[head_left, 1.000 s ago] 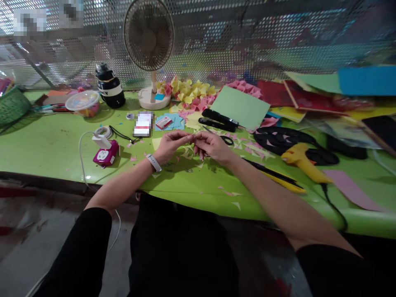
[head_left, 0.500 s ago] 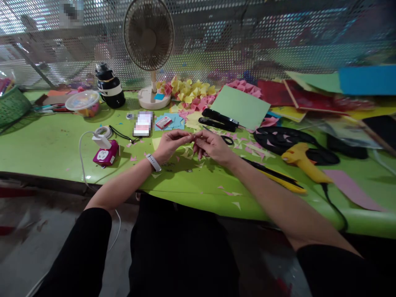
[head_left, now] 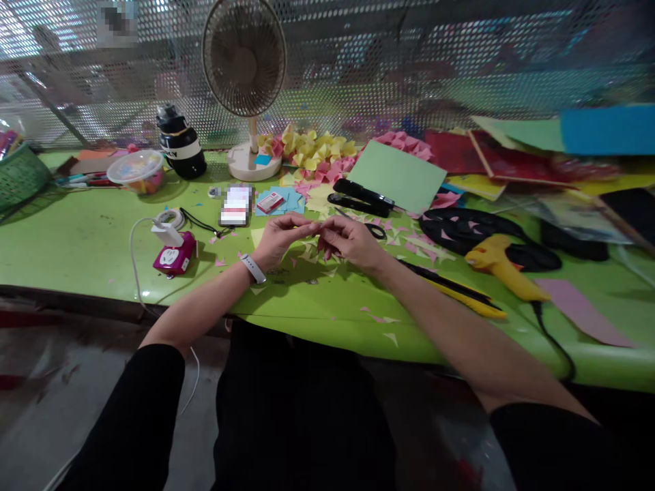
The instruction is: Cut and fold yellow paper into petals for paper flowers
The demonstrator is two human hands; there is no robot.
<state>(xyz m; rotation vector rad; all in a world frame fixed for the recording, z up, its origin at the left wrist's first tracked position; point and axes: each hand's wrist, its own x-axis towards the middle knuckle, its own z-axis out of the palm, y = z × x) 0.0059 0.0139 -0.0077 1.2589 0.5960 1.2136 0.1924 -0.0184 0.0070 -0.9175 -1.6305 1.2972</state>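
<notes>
My left hand (head_left: 282, 237) and my right hand (head_left: 353, 242) meet fingertip to fingertip above the green table (head_left: 327, 300). Both are closed in a pinch; what lies between the fingertips is too small and covered to make out. Pink and pale yellow paper scraps (head_left: 406, 242) lie scattered under and around them. Scissors (head_left: 376, 232) rest just behind my right hand, partly hidden by it. A black stapler (head_left: 363, 198) lies farther back. Left of my left hand is a phone (head_left: 235, 206), with blue paper squares (head_left: 293, 200) and a small red and white box (head_left: 270, 202) beside it.
A fan (head_left: 245, 61) and a black bottle (head_left: 181, 146) stand at the back, near yellow folded paper pieces (head_left: 320, 149). A magenta power adapter (head_left: 175, 254) sits left. On the right lie a yellow glue gun (head_left: 506, 266), a yellow-black cutter (head_left: 455, 290) and coloured sheets (head_left: 608, 129).
The fingers of my right hand have curled in slightly. Both hands stay at the same place, still pinched together; the objects on the table have not moved.
</notes>
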